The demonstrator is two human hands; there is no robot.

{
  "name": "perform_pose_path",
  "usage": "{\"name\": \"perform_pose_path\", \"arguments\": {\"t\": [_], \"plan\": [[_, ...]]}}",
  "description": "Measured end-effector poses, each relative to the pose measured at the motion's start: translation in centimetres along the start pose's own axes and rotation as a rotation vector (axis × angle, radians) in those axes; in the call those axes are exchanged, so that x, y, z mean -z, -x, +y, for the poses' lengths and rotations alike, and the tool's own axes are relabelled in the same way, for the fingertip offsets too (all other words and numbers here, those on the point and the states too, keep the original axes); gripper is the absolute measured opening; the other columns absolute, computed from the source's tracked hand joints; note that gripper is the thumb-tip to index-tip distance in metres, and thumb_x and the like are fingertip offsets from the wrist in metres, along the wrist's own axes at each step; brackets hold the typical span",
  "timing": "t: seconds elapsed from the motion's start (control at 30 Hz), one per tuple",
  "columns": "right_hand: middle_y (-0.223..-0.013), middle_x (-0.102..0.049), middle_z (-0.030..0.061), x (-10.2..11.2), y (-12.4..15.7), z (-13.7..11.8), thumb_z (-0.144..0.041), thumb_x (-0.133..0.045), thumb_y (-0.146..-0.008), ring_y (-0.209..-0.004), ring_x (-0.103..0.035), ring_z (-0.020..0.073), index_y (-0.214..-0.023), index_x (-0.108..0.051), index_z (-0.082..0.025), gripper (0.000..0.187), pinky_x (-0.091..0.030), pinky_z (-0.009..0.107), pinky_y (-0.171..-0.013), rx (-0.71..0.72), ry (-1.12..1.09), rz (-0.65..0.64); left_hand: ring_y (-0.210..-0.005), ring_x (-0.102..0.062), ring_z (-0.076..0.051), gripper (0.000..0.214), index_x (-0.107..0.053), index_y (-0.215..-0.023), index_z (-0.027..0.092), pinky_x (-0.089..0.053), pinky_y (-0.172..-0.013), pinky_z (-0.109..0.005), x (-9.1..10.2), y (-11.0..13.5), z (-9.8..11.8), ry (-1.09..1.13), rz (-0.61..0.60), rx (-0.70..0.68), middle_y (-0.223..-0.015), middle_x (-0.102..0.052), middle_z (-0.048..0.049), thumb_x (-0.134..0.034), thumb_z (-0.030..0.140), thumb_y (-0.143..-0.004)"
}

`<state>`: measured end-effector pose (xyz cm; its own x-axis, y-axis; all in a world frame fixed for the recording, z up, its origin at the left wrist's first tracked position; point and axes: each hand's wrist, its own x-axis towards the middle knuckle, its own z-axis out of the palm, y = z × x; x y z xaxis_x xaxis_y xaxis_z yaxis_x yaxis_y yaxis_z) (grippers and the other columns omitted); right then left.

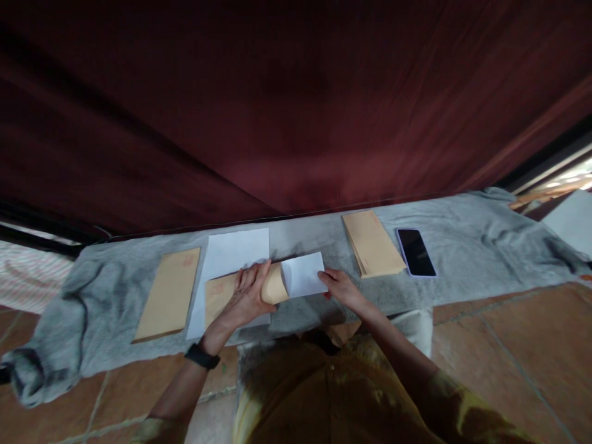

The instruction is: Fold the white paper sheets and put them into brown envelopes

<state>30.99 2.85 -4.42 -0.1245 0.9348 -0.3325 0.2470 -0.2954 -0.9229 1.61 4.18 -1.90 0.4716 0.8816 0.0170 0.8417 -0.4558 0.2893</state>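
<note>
A tan paper envelope (pixel 276 285) lies across white sheets, its right end bulging at the mouth. My left hand (pixel 250 291) is wrapped over its middle, thumb on the near edge and fingers on the far edge. From the mouth a folded white paper (pixel 306 275) sticks out to the right, partly inside the envelope. My right hand (pixel 340 285) pinches that paper at its right edge. How far the paper reaches inside is hidden. White paper sheets (pixel 238 246) rest beneath the envelope.
Left of the sheets lies a stack of tan envelopes (pixel 167 293); another stack of envelopes (pixel 374 242) is at the right. Beside it sits a phone (pixel 416 253). A grey cloth (pixel 467 246) covers the narrow surface, with a dark red curtain (pixel 296 111) behind.
</note>
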Motion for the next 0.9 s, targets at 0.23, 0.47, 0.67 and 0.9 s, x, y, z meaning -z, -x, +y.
{"name": "perform_pose_path", "arguments": {"t": [0.23,0.47,0.67,0.9], "plan": [[-0.058,-0.057,-0.0017,-1.2,-0.1,-0.3,-0.042,-0.05,-0.094,-0.053,-0.055,0.0136,-0.077,-0.067,-0.02,0.033,-0.041,0.021,-0.046,0.04,0.011,0.086,-0.143,-0.036,-0.04,0.129,0.001,-0.16,0.027,-0.016,-0.119,-0.065,0.2,-0.3,0.3,0.013,-0.017,-0.002,-0.15,-0.041,-0.0169,-0.084,0.036,-0.063],[-0.059,-0.053,-0.0029,-4.0,-0.2,-1.2,-0.032,-0.05,-0.092,-0.059,-0.05,0.0121,-0.065,-0.06,-0.02,0.031,-0.036,0.023,-0.055,0.092,0.068,0.064,-0.143,-0.035,-0.04,0.128,-0.001,-0.161,0.025,-0.016,-0.12,-0.063,0.1,-0.4,0.7,-0.011,-0.037,-0.04,-0.149,-0.041,-0.017,-0.084,0.036,-0.063],[-0.059,-0.049,-0.0042,-5.2,-0.1,-1.3,-0.03,-0.048,-0.091,-0.059,-0.046,0.0106,-0.064,-0.058,-0.02,0.03,-0.034,0.022,-0.055,0.12,0.083,0.037,-0.142,-0.036,-0.039,0.127,-0.004,-0.161,0.024,-0.02,-0.12,-0.061,0.4,-0.6,1.0,-0.006,-0.029,-0.077,-0.148,-0.042,-0.0167,-0.083,0.036,-0.063],[-0.061,-0.053,-0.0039,-4.2,0.6,-1.7,-0.026,-0.052,-0.091,-0.062,-0.051,0.0112,-0.066,-0.063,-0.019,0.029,-0.037,0.02,-0.059,0.167,0.113,0.062,-0.142,-0.035,-0.039,0.129,0.001,-0.16,0.026,-0.02,-0.119,-0.063,0.9,-1.0,1.7,0.01,-0.032,-0.113,-0.148,-0.04,-0.0177,-0.084,0.035,-0.063]]}}
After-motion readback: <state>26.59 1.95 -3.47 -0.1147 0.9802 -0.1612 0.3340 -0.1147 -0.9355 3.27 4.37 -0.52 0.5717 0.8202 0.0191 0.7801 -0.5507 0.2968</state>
